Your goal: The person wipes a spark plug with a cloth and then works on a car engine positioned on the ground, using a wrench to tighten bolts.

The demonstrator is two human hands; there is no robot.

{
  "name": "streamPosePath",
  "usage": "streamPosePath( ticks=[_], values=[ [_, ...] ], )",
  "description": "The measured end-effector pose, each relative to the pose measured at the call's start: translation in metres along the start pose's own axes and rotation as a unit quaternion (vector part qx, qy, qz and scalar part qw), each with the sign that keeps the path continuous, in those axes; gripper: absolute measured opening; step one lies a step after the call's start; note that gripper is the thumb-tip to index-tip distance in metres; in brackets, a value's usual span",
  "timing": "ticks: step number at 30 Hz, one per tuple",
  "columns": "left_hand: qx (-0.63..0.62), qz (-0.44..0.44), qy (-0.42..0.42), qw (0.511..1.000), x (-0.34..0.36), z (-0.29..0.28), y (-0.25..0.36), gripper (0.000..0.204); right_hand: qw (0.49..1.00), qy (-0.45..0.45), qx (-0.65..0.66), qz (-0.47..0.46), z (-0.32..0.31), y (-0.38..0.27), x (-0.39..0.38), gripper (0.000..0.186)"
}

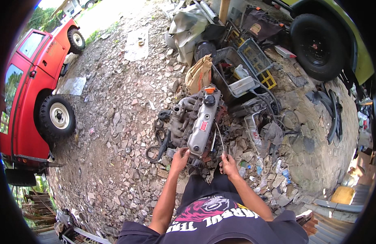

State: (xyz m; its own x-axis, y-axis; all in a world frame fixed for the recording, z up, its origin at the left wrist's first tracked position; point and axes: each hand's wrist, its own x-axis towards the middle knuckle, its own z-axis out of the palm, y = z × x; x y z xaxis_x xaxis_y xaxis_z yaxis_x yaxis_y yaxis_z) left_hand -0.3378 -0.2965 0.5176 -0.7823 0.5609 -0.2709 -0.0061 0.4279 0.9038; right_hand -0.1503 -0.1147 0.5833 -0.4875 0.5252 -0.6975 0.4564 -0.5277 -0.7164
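In front of me on the stony ground stands an engine (179, 126), topped by a long silver valve cover (207, 112) with a black cap and an orange piece at its far end. My left hand (179, 159) is closed, its fingertips at the cover's near left corner; what they pinch, if anything, is too small to make out. A thin metal rod (219, 136) rises from my right hand (228, 165), whose fingers are wrapped round its lower end. The rod slants up along the right side of the cover.
Black belts or hoses (157, 140) lie left of the engine. Beyond it are a paper sack (199, 75) and plastic crates (253, 57) of parts. A red vehicle (33, 81) stands at left, a vehicle's black wheel (318, 46) at upper right. Rubble covers the ground.
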Motion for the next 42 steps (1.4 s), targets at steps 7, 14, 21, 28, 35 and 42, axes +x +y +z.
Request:
streamPosePath(
  ticks=[7,14,21,28,35,42],
  values=[
    [-0.342,-0.079,-0.061,0.934,-0.008,0.041,0.084,0.049,0.988,-0.130,-0.027,-0.084,0.005,-0.041,-0.058,0.041],
    [-0.506,0.035,-0.104,0.856,0.009,0.001,0.171,0.044,0.957,-0.288,0.001,-0.022,0.014,-0.067,-0.097,0.049],
    [-0.503,0.015,-0.081,0.860,-0.018,-0.002,0.212,0.043,0.905,-0.059,-0.287,-0.308,0.012,-0.067,-0.112,0.039],
    [-0.593,0.007,-0.094,0.800,-0.032,0.005,0.219,0.040,0.956,-0.212,-0.129,-0.154,-0.009,-0.075,-0.118,0.043],
    [-0.663,-0.028,-0.032,0.748,-0.057,0.031,0.174,0.034,0.898,-0.113,-0.331,-0.266,-0.029,-0.066,-0.126,0.047],
    [-0.537,-0.083,-0.131,0.829,-0.114,0.097,0.165,0.049,0.921,-0.072,-0.321,-0.210,-0.108,-0.035,-0.152,0.041]
  ],
)
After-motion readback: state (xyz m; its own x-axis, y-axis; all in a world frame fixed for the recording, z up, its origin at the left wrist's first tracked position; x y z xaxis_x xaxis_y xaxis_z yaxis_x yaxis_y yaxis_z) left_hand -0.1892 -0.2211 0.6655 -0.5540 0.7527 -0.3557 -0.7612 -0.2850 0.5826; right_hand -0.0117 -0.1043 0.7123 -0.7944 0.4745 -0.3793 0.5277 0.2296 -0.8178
